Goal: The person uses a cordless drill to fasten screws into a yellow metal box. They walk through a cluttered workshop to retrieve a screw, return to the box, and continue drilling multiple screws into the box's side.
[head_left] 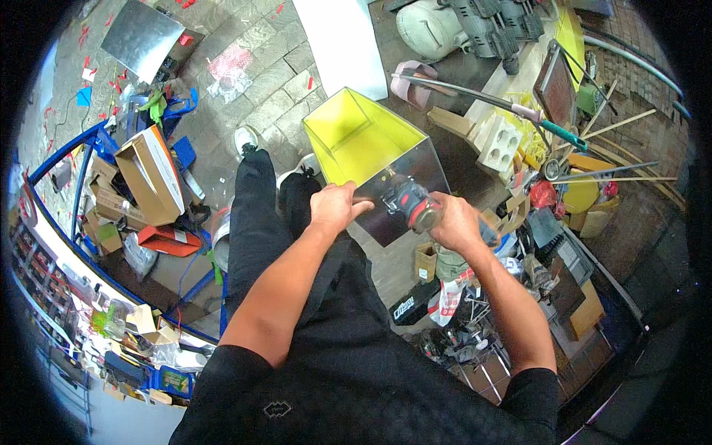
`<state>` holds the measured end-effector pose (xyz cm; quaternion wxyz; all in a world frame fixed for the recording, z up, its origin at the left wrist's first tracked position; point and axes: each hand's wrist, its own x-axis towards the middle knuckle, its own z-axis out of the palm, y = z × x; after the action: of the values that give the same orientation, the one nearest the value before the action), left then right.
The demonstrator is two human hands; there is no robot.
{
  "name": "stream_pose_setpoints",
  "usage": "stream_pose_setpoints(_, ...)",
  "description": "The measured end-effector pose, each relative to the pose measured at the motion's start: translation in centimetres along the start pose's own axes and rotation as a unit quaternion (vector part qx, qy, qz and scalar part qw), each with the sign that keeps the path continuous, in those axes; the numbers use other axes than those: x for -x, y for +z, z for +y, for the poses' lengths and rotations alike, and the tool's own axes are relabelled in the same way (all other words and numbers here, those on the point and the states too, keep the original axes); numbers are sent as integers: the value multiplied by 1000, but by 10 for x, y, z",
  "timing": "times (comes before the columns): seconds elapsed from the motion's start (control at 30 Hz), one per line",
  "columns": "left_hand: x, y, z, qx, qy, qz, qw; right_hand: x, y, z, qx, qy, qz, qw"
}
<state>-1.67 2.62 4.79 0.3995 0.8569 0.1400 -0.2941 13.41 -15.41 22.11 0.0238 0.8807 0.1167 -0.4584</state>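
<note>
In front of my legs stands an open sheet-metal box (348, 152), bright yellow inside and dark grey on its outer side. My left hand (335, 208) is closed over the near edge of the box, its thumb lying along the dark side. In my right hand (454, 224) is a cordless drill (412, 205) with a dark body and red parts. The front of the drill points at the dark side of the box. Whether its tip touches the metal I cannot tell. My fingers around the drill's handle are partly hidden.
A white panel (343, 48) lies beyond the box. To the right are a compressor (426, 31), a pole with a green grip (564, 135) and a pale block with holes (498, 145). On the left, a blue-framed cart (83, 156) holds cardboard boxes (152, 176) and an orange tray (169, 239).
</note>
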Motion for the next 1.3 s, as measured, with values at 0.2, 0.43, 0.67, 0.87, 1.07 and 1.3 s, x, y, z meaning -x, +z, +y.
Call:
stream_pose_setpoints(0.2,-16,-13,1,7,31,20,999,-7,61,9,-423,120,16,898)
stream_pose_setpoints(0.43,-21,-14,3,13,34,-18,999,1,63,-25,-613,215,-13,760)
stream_pose_setpoints(0.67,-18,7,2,23,75,30,996,8,99,-59,-835,279,13,474)
stream_pose_setpoints(0.87,-23,-5,-1,-33,92,-13,995,2,87,2,-451,90,67,886)
stream_pose_setpoints(1.07,-4,3,16,-59,37,27,997,-11,7,45,42,-110,35,992)
stream_pose_setpoints(1.3,7,26,44,17,-37,67,997,-36,-49,46,325,-336,22,884)
